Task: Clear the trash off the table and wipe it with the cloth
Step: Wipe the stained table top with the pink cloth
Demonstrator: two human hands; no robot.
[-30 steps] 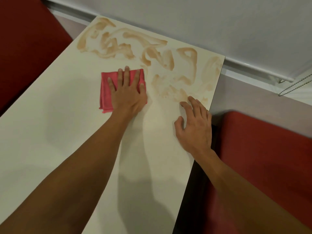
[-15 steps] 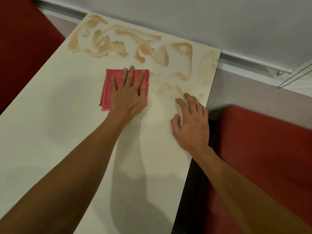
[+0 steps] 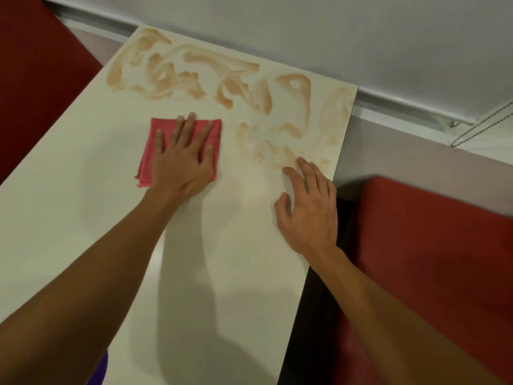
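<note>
Presses a folded pink cloth point(image 3: 148, 159) flat onto the cream-white rectangular bench point(image 3: 69, 207) with the left hand point(image 3: 180, 165), fingers point(image 3: 189, 129) straight and spread across the fabric, not curled round it. Pins the cloth mid-bench, just short of the wavy light-brown smears point(image 3: 241, 90) covering the far end. Rests the right hand point(image 3: 309, 209) on bare bench near the right edge, fingers released and holding nothing, fingertips touching the nearest smear. Shows dark red upholstered seats point(image 3: 430, 245) on both sides of the bench and a beaded metal cord point(image 3: 480, 126) at far right.
</note>
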